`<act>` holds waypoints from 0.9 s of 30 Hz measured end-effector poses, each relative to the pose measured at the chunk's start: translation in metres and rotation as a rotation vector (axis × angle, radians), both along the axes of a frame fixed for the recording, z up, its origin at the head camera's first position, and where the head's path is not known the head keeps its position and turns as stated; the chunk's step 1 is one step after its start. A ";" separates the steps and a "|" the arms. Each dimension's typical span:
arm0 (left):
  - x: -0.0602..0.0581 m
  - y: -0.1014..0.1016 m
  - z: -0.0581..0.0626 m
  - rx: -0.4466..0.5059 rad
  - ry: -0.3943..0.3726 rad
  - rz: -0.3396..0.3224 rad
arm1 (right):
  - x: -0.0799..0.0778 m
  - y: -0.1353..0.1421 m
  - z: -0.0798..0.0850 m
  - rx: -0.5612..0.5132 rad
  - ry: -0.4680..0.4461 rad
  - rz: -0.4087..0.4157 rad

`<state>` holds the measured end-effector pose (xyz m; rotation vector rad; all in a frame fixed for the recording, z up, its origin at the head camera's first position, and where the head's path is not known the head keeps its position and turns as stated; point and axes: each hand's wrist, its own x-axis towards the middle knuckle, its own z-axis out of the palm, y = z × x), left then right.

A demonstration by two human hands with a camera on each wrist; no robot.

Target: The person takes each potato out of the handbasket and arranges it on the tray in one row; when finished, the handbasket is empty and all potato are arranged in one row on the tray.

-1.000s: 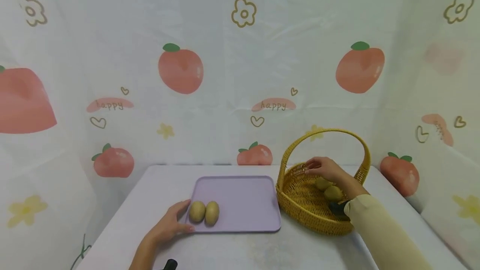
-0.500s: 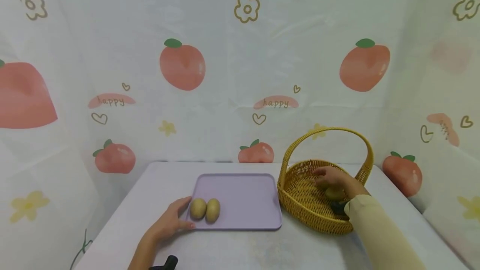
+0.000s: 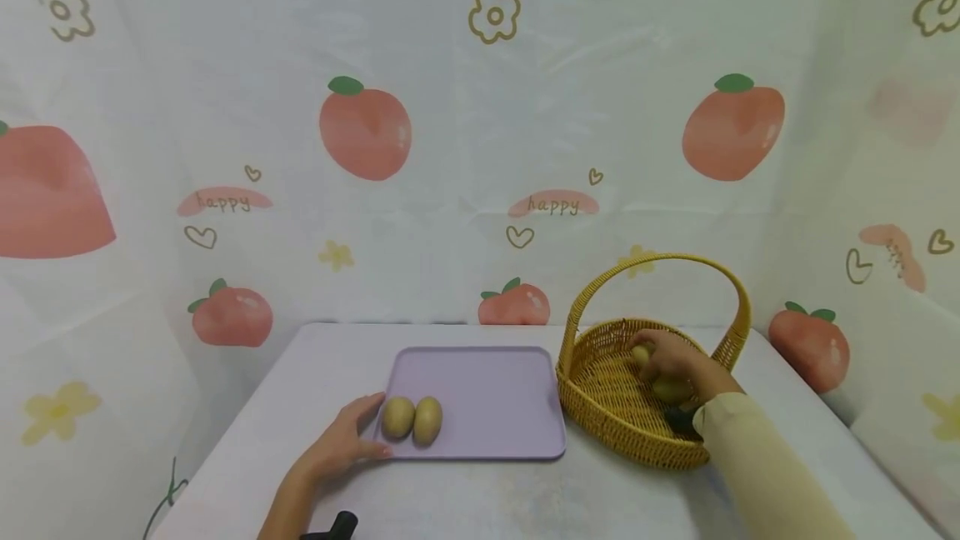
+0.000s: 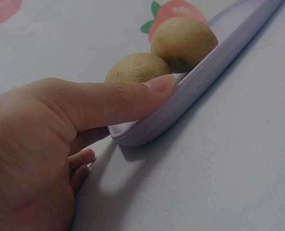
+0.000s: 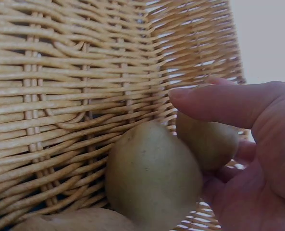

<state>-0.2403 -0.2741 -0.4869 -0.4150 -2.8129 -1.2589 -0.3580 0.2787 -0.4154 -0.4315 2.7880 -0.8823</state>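
Note:
My right hand point(image 3: 667, 357) reaches into a yellow wicker basket point(image 3: 630, 440) and grips a potato point(image 3: 641, 354). In the right wrist view, thumb and fingers lie around this potato point(image 5: 207, 142). A second potato point(image 5: 152, 175) sits right beside it, and part of a third point(image 5: 80, 221) shows at the bottom edge. My left hand point(image 3: 341, 442) holds the near left corner of a lilac tray point(image 3: 495, 402), its thumb over the rim in the left wrist view. Two potatoes, one point(image 3: 397, 417) left of the other point(image 3: 427, 421), lie side by side on the tray near that hand.
The basket's tall arched handle point(image 3: 660, 257) rises above the right hand. Tray and basket stand close together on a white table point(image 3: 480, 494). A patterned curtain point(image 3: 450, 132) hangs behind the table and at both sides.
My right hand has lowered in the basket and closed round a potato, which now shows at its fingertips. The left hand stays at the tray corner. The head view has shifted slightly.

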 end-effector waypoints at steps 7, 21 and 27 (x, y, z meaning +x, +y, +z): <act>0.001 0.002 0.002 0.006 -0.003 0.001 | 0.004 -0.005 0.012 0.003 0.090 0.011; 0.002 0.003 0.003 0.003 -0.021 0.004 | 0.049 -0.021 0.036 -0.052 0.251 0.125; 0.000 0.001 0.001 -0.005 -0.008 0.002 | 0.067 -0.030 0.042 -0.025 0.300 0.105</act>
